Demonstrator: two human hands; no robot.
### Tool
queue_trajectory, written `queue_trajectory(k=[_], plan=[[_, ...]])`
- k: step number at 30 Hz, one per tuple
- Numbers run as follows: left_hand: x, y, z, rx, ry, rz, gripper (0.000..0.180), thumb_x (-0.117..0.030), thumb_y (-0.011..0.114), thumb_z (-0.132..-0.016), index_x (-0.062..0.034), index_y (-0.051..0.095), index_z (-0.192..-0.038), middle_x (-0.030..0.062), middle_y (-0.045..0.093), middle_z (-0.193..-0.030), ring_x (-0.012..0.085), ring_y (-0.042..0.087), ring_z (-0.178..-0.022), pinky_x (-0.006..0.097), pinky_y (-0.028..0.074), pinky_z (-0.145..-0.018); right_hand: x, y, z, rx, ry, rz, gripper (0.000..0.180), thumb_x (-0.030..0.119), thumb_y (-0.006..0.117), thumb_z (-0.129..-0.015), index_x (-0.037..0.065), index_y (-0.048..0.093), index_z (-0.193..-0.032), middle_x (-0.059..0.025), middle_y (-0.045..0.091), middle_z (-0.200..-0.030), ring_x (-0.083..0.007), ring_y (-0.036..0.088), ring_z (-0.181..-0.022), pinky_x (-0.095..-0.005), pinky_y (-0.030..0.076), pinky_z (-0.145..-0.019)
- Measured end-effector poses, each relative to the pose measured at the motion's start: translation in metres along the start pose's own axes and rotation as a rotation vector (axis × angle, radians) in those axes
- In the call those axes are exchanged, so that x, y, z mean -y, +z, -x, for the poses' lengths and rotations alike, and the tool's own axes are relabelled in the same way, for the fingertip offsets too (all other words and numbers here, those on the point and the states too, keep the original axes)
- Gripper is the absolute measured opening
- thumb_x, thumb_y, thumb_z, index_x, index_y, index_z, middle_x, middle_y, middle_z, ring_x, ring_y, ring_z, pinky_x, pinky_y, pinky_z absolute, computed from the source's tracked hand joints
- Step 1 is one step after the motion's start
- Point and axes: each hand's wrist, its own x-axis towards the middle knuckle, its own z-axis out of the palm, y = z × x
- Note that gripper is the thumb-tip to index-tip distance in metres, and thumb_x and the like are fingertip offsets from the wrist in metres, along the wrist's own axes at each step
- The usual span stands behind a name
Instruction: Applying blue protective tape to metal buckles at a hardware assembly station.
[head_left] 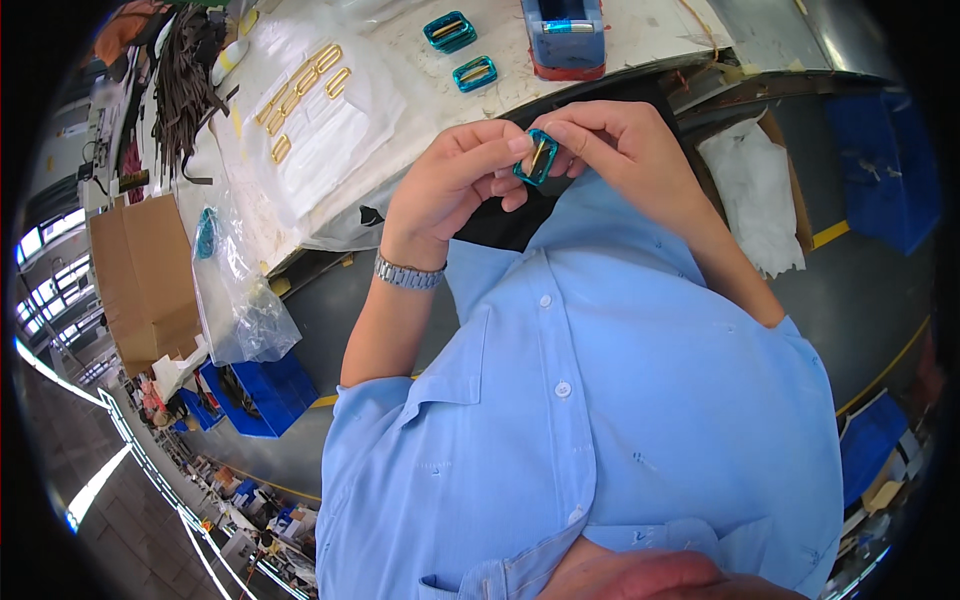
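Observation:
Between my two hands, just off the table's front edge, is a teal buckle with a gold-coloured bar across its middle. My left hand, with a metal watch on its wrist, pinches the buckle's left side between thumb and fingers. From the right, my right hand grips its upper right side; some of those fingertips are hidden behind it. Two similar groups of teal buckles lie beyond on the table: one buckle piece close by, and what looks like a small stack farther off.
Gold-coloured metal loops lie in rows on white sheeting at the left. A blue tape dispenser stands at the table's far edge area. Dark strips hang together farther left. A clear plastic bag hangs beside a cardboard box.

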Motion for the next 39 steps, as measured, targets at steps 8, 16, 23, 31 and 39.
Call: queue_trajectory(k=[8,16,23,31,39], plan=[[0.012,-0.002,0.008,-0.221,0.116,-0.248,0.02,-0.018,0.076,-0.102,-0.0008,0.073,-0.11,-0.0023,0.065,-0.086,0.0063,0.055,-0.073,0.027,0.049,-0.067,0.0,0.007,-0.002,0.005,0.018,0.106,0.018,0.014,0.069,-0.104,-0.004,0.076,-0.102,-0.005,0.076,-0.084,-0.0105,0.073,-0.075,-0.0259,0.058,-0.069],[0.02,0.026,0.012,-0.567,0.728,-1.324,0.043,-0.009,0.087,-0.087,-0.0021,0.071,-0.126,0.0072,0.073,-0.098,0.02,0.067,-0.081,0.032,0.056,-0.076,-0.008,0.022,-0.016,-0.182,0.012,0.067,0.019,0.014,0.072,-0.101,-0.004,0.074,-0.097,-0.0065,0.077,-0.081,-0.011,0.074,-0.072,-0.0253,0.057,-0.064],[-0.003,-0.001,-0.009,-0.665,0.879,-1.456,0.04,-0.011,0.088,-0.084,-0.0073,0.078,-0.122,0.011,0.074,-0.107,0.0295,0.07,-0.09,0.038,0.057,-0.079,-0.009,0.021,-0.023,-0.126,-0.004,-0.086,0.023,0.017,0.07,-0.105,-0.004,0.072,-0.112,-0.0098,0.08,-0.098,-0.0126,0.075,-0.084,-0.0261,0.059,-0.077],[-0.021,-0.032,-0.039,-0.675,0.784,-1.632,0.034,-0.02,0.086,-0.087,-0.0067,0.08,-0.118,0.0106,0.073,-0.104,0.0299,0.068,-0.094,0.04,0.055,-0.083,-0.022,0.006,-0.003,-0.069,0.101,-0.083,0.025,0.015,0.068,-0.105,-0.004,0.071,-0.122,-0.0112,0.08,-0.104,-0.0138,0.075,-0.088,-0.0273,0.059,-0.08],[-0.022,-0.033,-0.036,-0.678,0.727,-1.668,0.034,-0.019,0.086,-0.087,-0.0067,0.08,-0.117,0.0106,0.073,-0.103,0.0287,0.068,-0.094,0.04,0.056,-0.083,0.017,-0.022,-0.006,-0.422,-0.263,-0.027,0.021,0.015,0.068,-0.108,-0.001,0.076,-0.119,-0.0052,0.08,-0.102,-0.0083,0.066,-0.079,-0.0238,0.054,-0.074]])
